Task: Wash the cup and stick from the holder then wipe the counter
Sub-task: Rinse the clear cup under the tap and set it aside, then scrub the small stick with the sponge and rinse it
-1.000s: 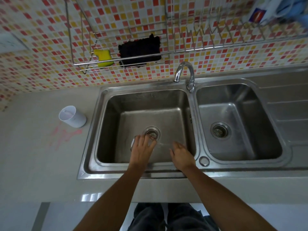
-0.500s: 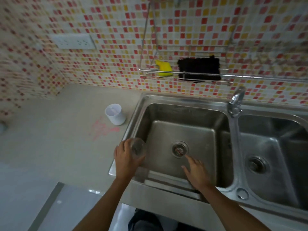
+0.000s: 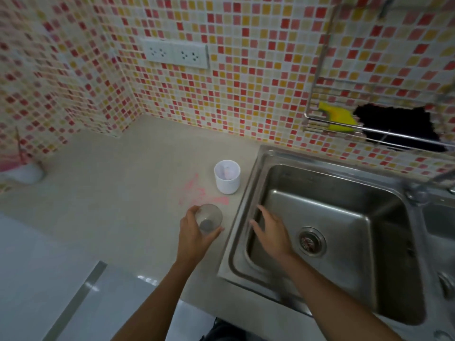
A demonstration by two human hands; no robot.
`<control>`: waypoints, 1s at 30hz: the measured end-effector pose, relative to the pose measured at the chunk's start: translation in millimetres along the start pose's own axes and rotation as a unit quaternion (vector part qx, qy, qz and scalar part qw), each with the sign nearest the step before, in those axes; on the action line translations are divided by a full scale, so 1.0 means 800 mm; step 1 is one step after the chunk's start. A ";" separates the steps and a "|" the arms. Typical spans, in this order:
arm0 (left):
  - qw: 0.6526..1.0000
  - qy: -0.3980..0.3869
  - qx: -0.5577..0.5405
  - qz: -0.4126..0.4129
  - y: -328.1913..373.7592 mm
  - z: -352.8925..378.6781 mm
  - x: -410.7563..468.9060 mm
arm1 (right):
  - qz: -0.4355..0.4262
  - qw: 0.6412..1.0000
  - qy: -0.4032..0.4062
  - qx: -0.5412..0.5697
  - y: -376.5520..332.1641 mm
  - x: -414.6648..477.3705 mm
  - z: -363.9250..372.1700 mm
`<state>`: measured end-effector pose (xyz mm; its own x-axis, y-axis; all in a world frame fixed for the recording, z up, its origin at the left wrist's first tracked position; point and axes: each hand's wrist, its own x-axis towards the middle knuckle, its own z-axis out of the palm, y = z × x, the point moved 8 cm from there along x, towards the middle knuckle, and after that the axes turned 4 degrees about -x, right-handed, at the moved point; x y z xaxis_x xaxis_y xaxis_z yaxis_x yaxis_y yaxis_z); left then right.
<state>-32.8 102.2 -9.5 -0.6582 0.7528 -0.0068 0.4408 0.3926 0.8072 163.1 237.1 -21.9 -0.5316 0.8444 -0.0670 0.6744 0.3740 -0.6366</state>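
Left hand (image 3: 194, 233) grips the clear cup (image 3: 209, 219), lower centre, over the counter (image 3: 110, 205) just left of the sink (image 3: 320, 162). Right hand (image 3: 269, 233) is empty, fingers spread over the sink's left edge. Looks like cup set-down. Next: land it upright, off the pink stain (image 3: 197, 193), near the white holder (image 3: 227, 178). Cup is transparent, mouth up, looks empty.

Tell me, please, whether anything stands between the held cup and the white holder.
Nothing visible does. The left hand grips the cup over the counter; only a pink stain on it lies before the holder.
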 end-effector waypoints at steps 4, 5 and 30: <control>0.999 -0.030 -0.036 -0.010 -0.019 -0.001 0.009 | -0.001 1.000 0.016 0.009 -0.039 0.042 0.012; 0.998 -0.040 -0.039 -0.011 -0.021 0.000 0.009 | 0.005 1.000 0.016 0.009 -0.045 0.050 0.014; 0.904 -0.196 0.185 0.333 0.126 0.059 0.217 | 0.000 0.996 -0.043 0.083 -0.098 0.164 0.005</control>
<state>-74.0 297.6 43.3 0.0625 0.9882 0.1401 0.8810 -0.1206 0.4576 38.4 317.5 16.5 -0.5787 0.8055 -0.1272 0.5833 0.2998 -0.7550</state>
